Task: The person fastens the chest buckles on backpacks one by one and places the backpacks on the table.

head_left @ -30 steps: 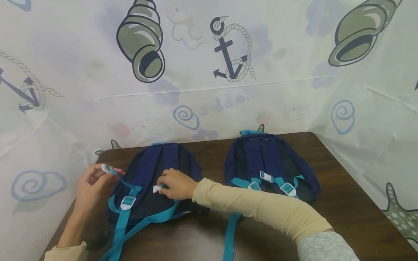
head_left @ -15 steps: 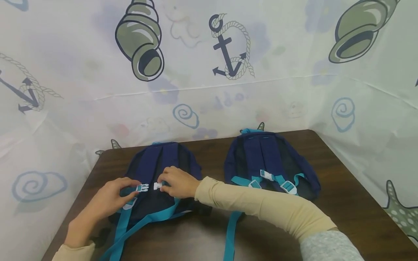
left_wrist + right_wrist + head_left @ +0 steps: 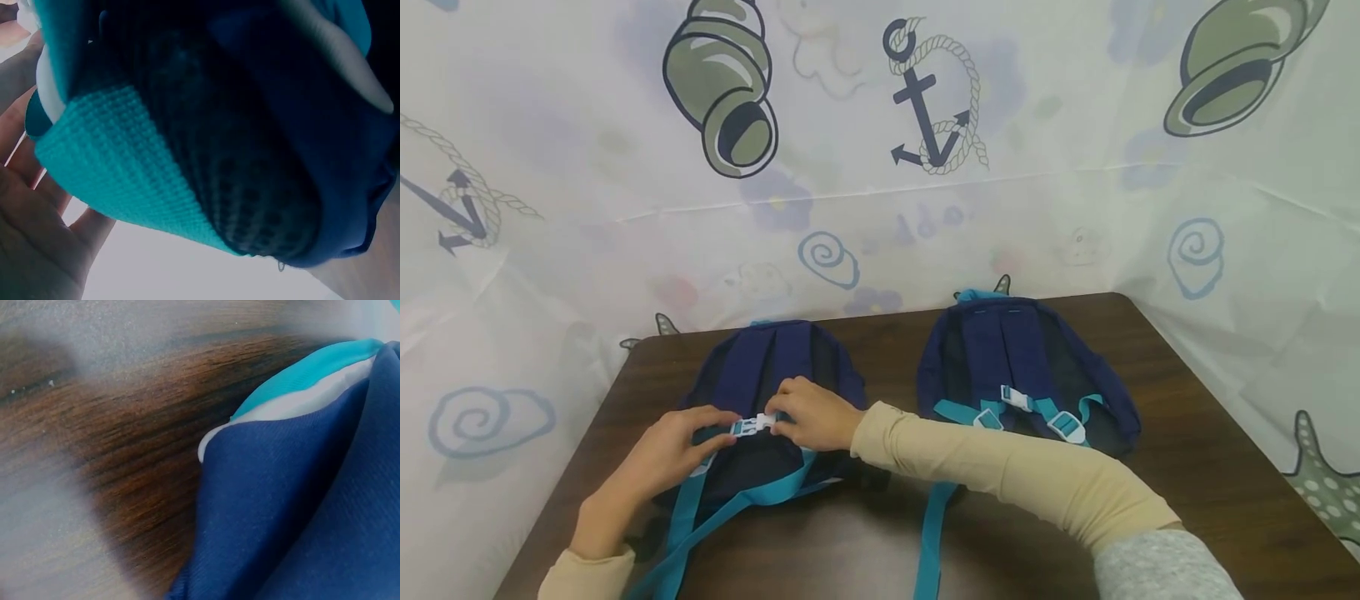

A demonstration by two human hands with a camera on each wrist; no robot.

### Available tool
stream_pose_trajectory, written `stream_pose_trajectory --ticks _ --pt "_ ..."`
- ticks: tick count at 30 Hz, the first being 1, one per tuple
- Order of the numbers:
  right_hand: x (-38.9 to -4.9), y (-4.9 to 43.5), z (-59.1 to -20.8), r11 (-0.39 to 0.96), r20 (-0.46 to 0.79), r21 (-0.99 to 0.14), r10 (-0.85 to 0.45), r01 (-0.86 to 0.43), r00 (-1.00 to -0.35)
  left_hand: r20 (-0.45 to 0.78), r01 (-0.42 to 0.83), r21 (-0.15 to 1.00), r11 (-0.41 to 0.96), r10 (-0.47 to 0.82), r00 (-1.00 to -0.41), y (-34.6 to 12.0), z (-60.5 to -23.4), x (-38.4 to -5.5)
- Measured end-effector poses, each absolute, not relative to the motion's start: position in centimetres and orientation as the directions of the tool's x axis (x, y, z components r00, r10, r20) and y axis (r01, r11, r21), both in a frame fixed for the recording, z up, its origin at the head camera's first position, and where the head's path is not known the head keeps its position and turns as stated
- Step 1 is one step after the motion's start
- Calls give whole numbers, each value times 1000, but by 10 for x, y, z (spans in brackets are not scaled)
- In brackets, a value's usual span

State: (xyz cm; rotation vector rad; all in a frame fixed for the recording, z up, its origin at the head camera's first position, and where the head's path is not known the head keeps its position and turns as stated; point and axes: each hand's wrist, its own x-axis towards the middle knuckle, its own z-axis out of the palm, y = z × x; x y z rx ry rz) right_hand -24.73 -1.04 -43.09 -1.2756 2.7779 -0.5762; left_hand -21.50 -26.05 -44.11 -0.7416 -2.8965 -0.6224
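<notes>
A navy backpack (image 3: pixel 741 371) lies on the table at left, its shoulder straps facing up. Over it, my left hand (image 3: pixel 658 454) pinches the pronged half (image 3: pixel 745 427) of a white side-release buckle between thumb and fingers. From the other side my right hand (image 3: pixel 814 415) grips the white socket half (image 3: pixel 765 421). Both halves meet end to end; whether they are fully locked I cannot tell. In the left wrist view, teal webbing (image 3: pixel 125 162) and dark mesh (image 3: pixel 244 194) sit beside my hand. The right wrist view shows navy cloth (image 3: pixel 275 494), with no hand visible.
A second navy backpack (image 3: pixel 947 367) lies at right, its white chest buckle (image 3: pixel 1017 398) joined. Teal straps (image 3: pixel 931 533) trail toward the front of the brown table (image 3: pixel 1187 467). A patterned white sheet (image 3: pixel 1037 225) hangs behind and at both sides.
My left hand has brought the pronged buckle half rightward, from the backpack's left edge to the socket half. The right hand has stayed nearly in place.
</notes>
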Motion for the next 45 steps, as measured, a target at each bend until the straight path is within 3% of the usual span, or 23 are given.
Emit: stream_pose_trajectory --ticks 45 --pt "-244 -10 -434 583 134 -353 -742 -731 -656 217 498 371 784 448 -867 -252 -443 -214"
